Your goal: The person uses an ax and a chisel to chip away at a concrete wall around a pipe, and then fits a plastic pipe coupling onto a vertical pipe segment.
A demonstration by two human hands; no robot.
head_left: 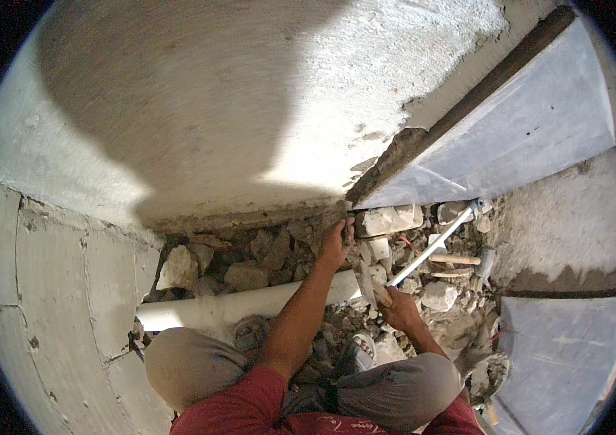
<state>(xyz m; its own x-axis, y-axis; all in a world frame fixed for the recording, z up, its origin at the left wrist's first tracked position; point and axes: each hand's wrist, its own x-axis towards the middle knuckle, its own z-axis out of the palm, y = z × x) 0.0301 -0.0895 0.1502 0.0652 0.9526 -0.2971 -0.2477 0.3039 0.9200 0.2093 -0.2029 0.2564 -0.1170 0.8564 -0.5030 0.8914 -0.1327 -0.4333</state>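
Pale tool sits just right of frame centre, over rubble. On my feed, right hand is wrapped around its near end; left hand has fingers curled by the wall base, can't tell on what. I'd use short, controlled strokes, clear of the left fingers and white pipe.
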